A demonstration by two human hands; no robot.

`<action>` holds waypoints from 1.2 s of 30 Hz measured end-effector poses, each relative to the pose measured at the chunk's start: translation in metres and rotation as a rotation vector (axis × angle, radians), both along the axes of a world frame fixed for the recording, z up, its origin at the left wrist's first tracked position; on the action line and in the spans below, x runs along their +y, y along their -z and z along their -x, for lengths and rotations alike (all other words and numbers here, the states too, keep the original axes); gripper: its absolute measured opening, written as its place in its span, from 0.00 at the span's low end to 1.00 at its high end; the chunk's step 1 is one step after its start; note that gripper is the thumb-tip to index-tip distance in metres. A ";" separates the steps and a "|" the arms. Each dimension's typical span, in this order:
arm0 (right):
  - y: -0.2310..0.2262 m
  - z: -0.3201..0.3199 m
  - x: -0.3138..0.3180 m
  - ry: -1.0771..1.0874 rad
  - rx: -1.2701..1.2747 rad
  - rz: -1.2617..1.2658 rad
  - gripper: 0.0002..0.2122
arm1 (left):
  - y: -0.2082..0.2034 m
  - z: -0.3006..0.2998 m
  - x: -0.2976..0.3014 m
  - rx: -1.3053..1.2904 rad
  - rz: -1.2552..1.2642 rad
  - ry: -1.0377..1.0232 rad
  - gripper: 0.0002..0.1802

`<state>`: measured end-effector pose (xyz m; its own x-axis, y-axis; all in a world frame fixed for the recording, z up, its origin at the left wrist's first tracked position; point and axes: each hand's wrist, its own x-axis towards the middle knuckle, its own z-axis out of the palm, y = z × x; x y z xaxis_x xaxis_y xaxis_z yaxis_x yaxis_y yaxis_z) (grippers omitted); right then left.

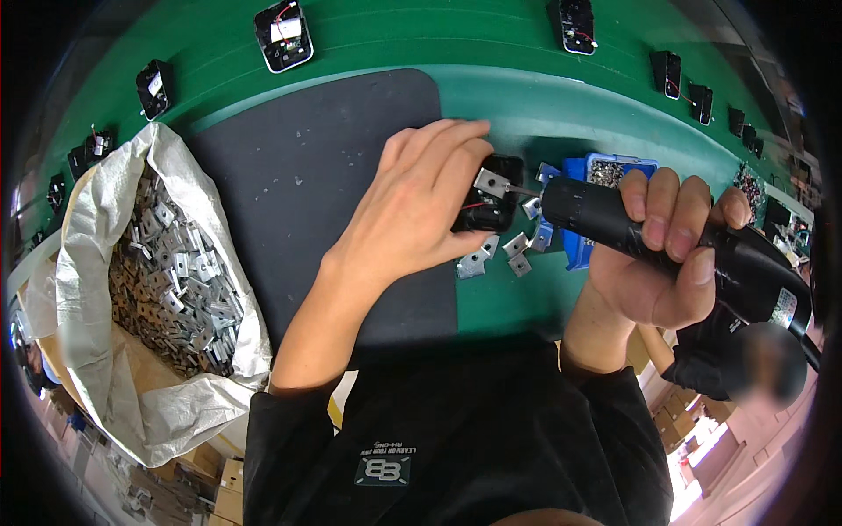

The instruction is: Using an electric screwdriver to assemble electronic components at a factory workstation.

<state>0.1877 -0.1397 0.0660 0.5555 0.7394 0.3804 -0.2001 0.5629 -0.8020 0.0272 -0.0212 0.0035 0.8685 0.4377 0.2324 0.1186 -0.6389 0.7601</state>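
Observation:
My left hand [408, 197] is closed around a small black plastic housing [478, 217] above the right side of the dark mat. On the housing lies a flat metal bracket [492, 182] with a hole, and a bit of red wire shows beside it. My right hand [667, 250] grips a black electric screwdriver [596, 209] held almost level. Its thin bit points left and reaches the bracket; whether a screw sits at the tip is too small to tell. Several loose metal brackets [519, 254] lie on the green surface just below and right of the housing.
A blue bin [579, 250] of small screws stands behind the screwdriver. At left sits a big white woven sack [74, 289] full of metal brackets. Black housings with wires [284, 35] line the green belt [421, 35] at the far side. Another person [702, 351] is at right.

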 end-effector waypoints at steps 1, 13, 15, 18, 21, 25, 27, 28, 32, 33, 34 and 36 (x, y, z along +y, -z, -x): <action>0.001 0.001 0.001 0.025 -0.004 0.019 0.21 | 0.000 -0.003 -0.001 -0.019 -0.010 0.008 0.38; 0.008 0.002 0.007 0.036 0.005 0.022 0.21 | 0.003 -0.003 -0.002 0.025 -0.036 -0.007 0.39; 0.009 0.001 0.007 0.023 0.005 0.021 0.21 | 0.002 -0.003 -0.001 0.035 -0.027 -0.002 0.39; 0.010 0.000 0.008 0.019 -0.037 0.024 0.21 | 0.002 -0.003 -0.002 0.043 -0.019 0.001 0.39; 0.007 0.003 0.008 0.030 -0.058 0.063 0.21 | 0.003 -0.003 -0.002 0.051 -0.020 0.002 0.39; 0.008 0.005 0.009 -0.023 -0.081 0.061 0.18 | 0.003 -0.003 -0.001 0.054 -0.024 0.001 0.39; 0.004 0.010 0.011 -0.030 -0.086 0.091 0.15 | 0.002 -0.004 0.000 0.053 -0.012 0.001 0.39; 0.004 0.010 0.012 -0.032 -0.086 0.093 0.15 | 0.002 -0.004 0.001 0.057 -0.007 -0.001 0.39; 0.004 0.011 0.016 -0.088 -0.089 0.093 0.15 | 0.003 -0.003 0.001 0.051 -0.009 -0.018 0.38; 0.003 0.011 0.016 -0.094 -0.085 0.087 0.16 | 0.003 -0.004 0.002 0.039 0.004 -0.016 0.38; 0.002 0.010 0.017 -0.096 -0.090 0.089 0.16 | 0.003 -0.004 0.002 0.026 0.017 -0.012 0.39; -0.001 0.007 0.016 -0.172 -0.166 0.068 0.16 | 0.002 -0.007 0.002 0.020 0.014 -0.008 0.38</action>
